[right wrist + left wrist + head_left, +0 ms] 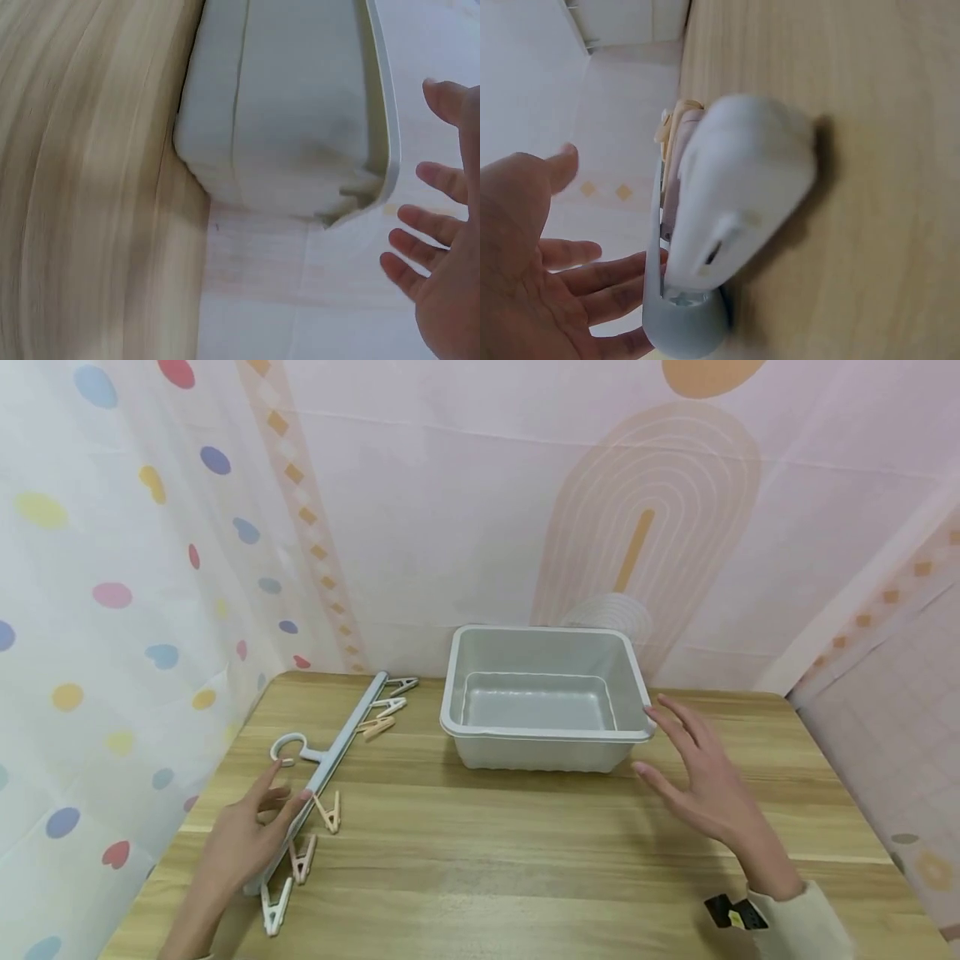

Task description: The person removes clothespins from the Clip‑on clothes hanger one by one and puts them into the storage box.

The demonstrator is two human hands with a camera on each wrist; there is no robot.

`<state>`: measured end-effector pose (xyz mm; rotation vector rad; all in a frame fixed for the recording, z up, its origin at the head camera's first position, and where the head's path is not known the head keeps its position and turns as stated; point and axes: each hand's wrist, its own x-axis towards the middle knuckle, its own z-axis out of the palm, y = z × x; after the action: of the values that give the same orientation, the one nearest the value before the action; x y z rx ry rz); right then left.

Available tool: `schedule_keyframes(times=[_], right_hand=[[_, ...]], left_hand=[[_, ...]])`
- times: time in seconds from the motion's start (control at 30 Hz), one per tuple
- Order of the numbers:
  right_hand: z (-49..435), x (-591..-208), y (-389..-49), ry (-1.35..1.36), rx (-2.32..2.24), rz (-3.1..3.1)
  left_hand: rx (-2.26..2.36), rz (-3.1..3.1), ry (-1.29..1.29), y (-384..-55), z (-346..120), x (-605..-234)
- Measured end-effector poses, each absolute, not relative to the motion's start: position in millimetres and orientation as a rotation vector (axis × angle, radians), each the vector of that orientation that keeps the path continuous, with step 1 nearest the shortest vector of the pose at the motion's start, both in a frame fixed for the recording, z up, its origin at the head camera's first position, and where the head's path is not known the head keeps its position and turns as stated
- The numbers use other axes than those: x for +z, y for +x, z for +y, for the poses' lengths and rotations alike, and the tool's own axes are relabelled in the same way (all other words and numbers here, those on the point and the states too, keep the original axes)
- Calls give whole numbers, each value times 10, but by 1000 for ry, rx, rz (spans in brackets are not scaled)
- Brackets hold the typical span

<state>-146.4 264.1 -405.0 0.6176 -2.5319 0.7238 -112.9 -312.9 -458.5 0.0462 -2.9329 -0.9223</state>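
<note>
A light blue-grey clip hanger (341,739) lies slantwise on the left of the table, its hook toward the left. Several clothespins hang off its right side, among them a white clothespin (274,907) at the near end and a beige clothespin (377,727) farther back. My left hand (242,842) is over the near half of the hanger; in the left wrist view its thumb stands apart and the fingertips reach the bar's side. At the right end of a grey plastic basin (540,753), my right hand (708,789) has its fingers spread beside the rim, holding nothing.
The wood-grain table (465,868) carries the hanger and the basin, which stands upright near the back edge. A patterned cloth (450,527) hangs right behind the table, and a dotted cloth (142,710) hangs along the left. A black strap piece (735,914) is at the right cuff.
</note>
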Motion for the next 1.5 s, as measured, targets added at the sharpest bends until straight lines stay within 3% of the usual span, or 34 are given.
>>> schedule_keyframes(times=[0.43,1.5], right_hand=[[2457,-4179,-1659,815,778,-2139],[2368,-4204,-1682,700,802,-2131]], left_hand=[[-1121,-2984,120,-1208,-3176,-4652],[-1154,-2921,212,-1270,-2978,-4579]])
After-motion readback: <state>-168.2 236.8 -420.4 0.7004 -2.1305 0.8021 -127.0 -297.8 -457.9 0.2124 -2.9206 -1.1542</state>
